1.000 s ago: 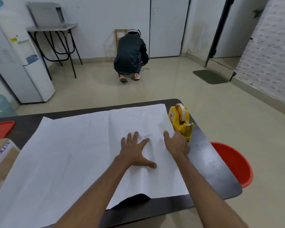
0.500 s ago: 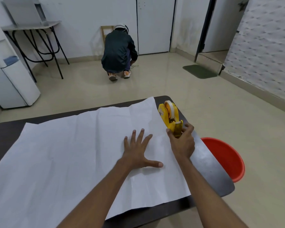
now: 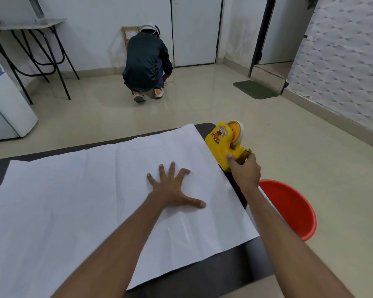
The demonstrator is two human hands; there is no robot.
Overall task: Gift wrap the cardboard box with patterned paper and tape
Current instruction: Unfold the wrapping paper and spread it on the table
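Covering most of the table [image 3: 202,276], paper [image 3: 84,201] lies plain side up; box not in view. Left hand [image 3: 172,190], flat and spread, pins the sheet against sliding. Right hand [image 3: 244,172] grips dispenser [image 3: 222,143] at paper's far-right edge, likely clearing space.

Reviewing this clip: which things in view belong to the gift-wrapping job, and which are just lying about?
Job: paper sheet, pressed flat by left hand; yellow tape dispenser, gripped by right hand; dark table.
Lying about: red tub, green mat, folding table, crouching person.
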